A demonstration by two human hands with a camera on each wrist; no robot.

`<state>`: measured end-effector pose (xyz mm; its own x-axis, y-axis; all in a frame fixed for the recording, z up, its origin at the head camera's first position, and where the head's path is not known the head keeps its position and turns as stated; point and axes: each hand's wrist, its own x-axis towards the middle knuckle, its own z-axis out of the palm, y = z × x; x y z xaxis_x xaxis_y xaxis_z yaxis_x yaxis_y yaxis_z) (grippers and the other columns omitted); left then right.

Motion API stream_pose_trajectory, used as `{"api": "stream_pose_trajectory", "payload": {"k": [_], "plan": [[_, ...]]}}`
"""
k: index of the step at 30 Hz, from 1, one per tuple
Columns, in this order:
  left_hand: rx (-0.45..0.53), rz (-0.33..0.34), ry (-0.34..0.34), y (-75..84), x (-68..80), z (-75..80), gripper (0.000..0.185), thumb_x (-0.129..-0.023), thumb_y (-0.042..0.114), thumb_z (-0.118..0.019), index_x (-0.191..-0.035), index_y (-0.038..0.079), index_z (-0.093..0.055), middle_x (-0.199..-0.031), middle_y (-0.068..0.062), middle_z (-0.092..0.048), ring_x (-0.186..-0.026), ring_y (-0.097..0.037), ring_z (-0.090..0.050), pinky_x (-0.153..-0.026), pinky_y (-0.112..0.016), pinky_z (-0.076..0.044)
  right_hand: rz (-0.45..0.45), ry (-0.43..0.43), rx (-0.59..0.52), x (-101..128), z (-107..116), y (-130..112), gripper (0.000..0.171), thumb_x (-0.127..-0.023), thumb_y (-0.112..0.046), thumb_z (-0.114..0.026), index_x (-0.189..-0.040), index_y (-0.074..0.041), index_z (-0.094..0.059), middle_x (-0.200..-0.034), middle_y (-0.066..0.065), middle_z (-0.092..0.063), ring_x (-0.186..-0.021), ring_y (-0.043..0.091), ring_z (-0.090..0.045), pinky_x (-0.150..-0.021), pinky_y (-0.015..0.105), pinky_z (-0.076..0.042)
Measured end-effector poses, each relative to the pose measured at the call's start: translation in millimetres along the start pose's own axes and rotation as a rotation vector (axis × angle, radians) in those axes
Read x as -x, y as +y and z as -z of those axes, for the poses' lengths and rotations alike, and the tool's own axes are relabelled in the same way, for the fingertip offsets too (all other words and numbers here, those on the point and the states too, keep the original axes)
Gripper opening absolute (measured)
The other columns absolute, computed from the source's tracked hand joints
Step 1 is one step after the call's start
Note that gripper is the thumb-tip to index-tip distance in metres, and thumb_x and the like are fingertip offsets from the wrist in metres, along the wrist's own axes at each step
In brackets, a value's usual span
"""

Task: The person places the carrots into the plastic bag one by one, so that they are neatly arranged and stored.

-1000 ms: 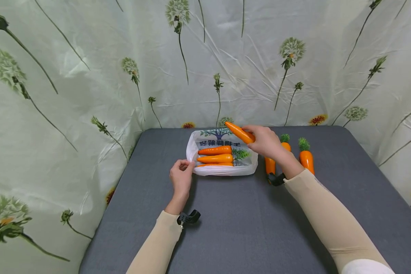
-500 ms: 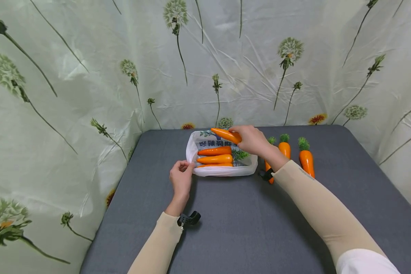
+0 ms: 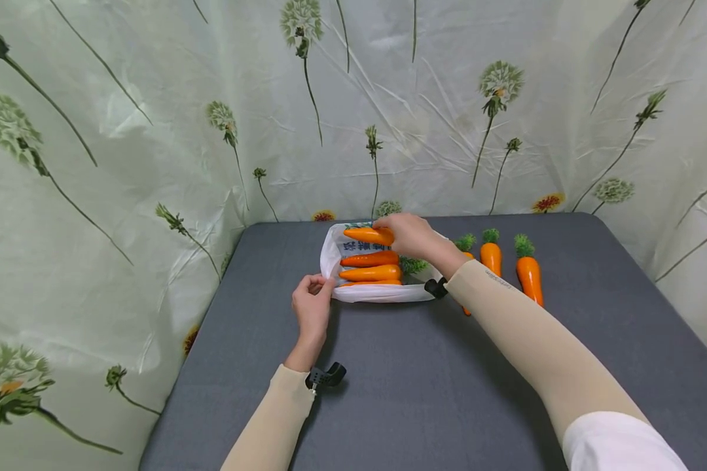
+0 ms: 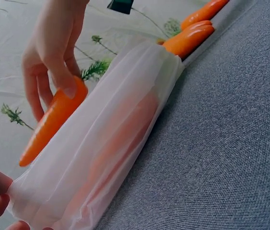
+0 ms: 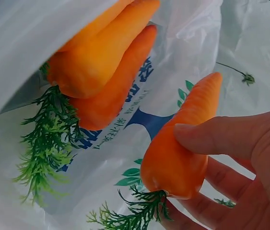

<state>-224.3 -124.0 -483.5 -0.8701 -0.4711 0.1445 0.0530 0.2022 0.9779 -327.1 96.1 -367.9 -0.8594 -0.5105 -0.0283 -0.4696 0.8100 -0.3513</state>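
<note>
A white plastic bag (image 3: 383, 292) lies on the grey table (image 3: 424, 386) with three orange toy carrots (image 3: 370, 273) in it. My right hand (image 3: 411, 235) grips another carrot (image 3: 368, 235) by its thick end, low over the bag's far side. In the right wrist view that carrot (image 5: 182, 143) hangs just above the bag's printed lining (image 5: 125, 120), beside the carrots inside (image 5: 101, 67). My left hand (image 3: 312, 304) pinches the bag's near left corner (image 4: 24, 201). The left wrist view shows the held carrot (image 4: 53, 120) behind the bag wall.
Three more carrots (image 3: 527, 275) with green tops lie on the table right of the bag, one partly behind my right forearm. A flowered cloth backdrop (image 3: 153, 131) closes in the left, back and right sides.
My right hand has carried the carrot leftward and down, from above the bag's right edge to low over its far side. The left hand has kept its hold on the bag corner.
</note>
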Motion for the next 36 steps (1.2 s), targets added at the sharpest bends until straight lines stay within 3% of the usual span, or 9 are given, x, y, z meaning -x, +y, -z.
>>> {"api": "stream_pose_trajectory", "payload": {"k": [4, 18, 36], "plan": [[0.014, 0.004, -0.003, 1.1, -0.6, 0.4, 0.013, -0.089, 0.019, -0.077, -0.088, 0.01, -0.068, -0.101, -0.006, -0.067, -0.091, -0.022, -0.06, -0.066, -0.026, -0.052, 0.009, -0.015, 0.025, -11, -4, 0, 0.06, -0.085, 0.009, -0.063, -0.139, -0.016, -0.06, -0.134, 0.006, -0.061, -0.117, 0.028, -0.057, -0.091, 0.044, -0.052], [0.018, -0.016, -0.006, 0.0, -2.1, -0.5, 0.013, -0.089, 0.019, -0.076, -0.088, 0.01, -0.067, -0.105, -0.005, -0.067, -0.094, -0.022, -0.06, -0.067, -0.029, -0.052, -0.001, -0.034, 0.056, -34, -22, 10, 0.063, -0.082, 0.009, -0.062, -0.139, -0.016, -0.061, -0.136, 0.006, -0.061, -0.119, 0.027, -0.054, -0.1, 0.047, -0.047], [0.018, -0.015, -0.013, 0.7, -0.6, 0.5, 0.013, -0.089, 0.019, -0.075, -0.089, 0.01, -0.067, -0.106, -0.006, -0.067, -0.095, -0.023, -0.061, -0.068, -0.026, -0.052, 0.016, -0.107, 0.056, -47, -32, 18, 0.062, -0.084, 0.011, -0.056, -0.14, -0.014, -0.06, -0.137, 0.011, -0.059, -0.122, 0.029, -0.054, -0.1, 0.044, -0.046]]}}
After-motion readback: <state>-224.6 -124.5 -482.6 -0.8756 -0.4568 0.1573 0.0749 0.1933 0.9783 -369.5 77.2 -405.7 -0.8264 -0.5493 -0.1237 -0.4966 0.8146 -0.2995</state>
